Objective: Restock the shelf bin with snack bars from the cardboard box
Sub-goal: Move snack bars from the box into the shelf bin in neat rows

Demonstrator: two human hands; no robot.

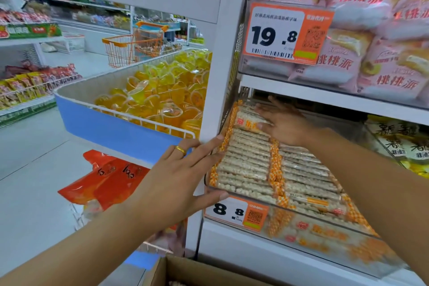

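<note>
A clear shelf bin (325,223) on the middle shelf holds two rows of snack bars (248,165) in clear wrappers with orange checked ends. My left hand (181,174), with a gold ring, lies flat with spread fingers against the bin's left end and the bars there. My right hand (283,123) reaches into the back of the bin, fingers on a tilted bar (248,121) at the far end of the left row. The cardboard box (185,271) is open at the bottom edge, below the shelf.
A price tag reading 8.8 (234,212) hangs on the bin front. Pink pastry packs (371,30) fill the shelf above, behind a 19.8 tag. A blue bin of yellow jelly cups (157,93) stands left of the white shelf post (216,100). Orange shopping baskets (132,46) stand in the aisle.
</note>
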